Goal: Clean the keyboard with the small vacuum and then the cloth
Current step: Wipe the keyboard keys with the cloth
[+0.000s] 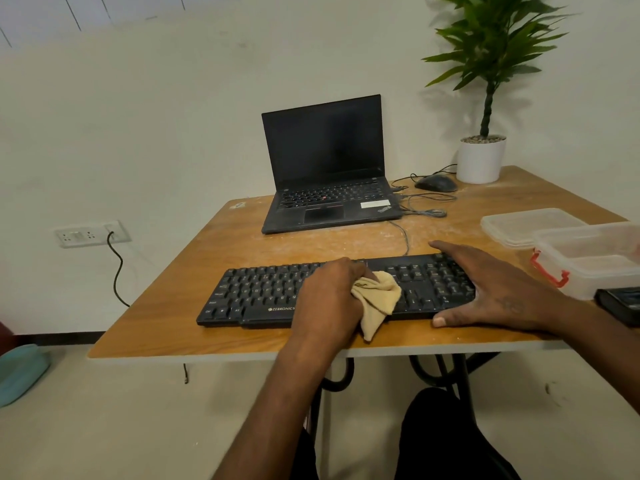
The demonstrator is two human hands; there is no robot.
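The black keyboard (263, 292) lay across the near part of the wooden bench (214, 251), its long side roughly parallel to the front edge, with its cable running back toward the laptop (329, 168). The left hand (329, 296) sat over the middle of the keyboard with its fingers curled round a bunched tan cloth (379, 296), gripping it; the cloth rested on the keys just right of the main letter block, and one loose corner hung down past the keyboard's front edge onto the bench. The right hand (491, 285) lay flat on the right end of the keyboard, its fingers straight and spread over the number pad, the thumb reaching down along the front edge, holding nothing. The laptop stood open behind the keyboard, its screen dark, with a black mouse (436, 183) and loops of grey cable just to its right. A potted plant (483, 143) in a white pot stood at the far right corner of the bench. Near the right edge were a clear plastic container (585, 261) with a red latch and, behind it, touching, its lid (519, 226). A dark object partly cut off by the picture's edge sat just in front of the container; what it was could not be told. A wall socket (91, 233) with a black cord plugged in showed on the left wall.
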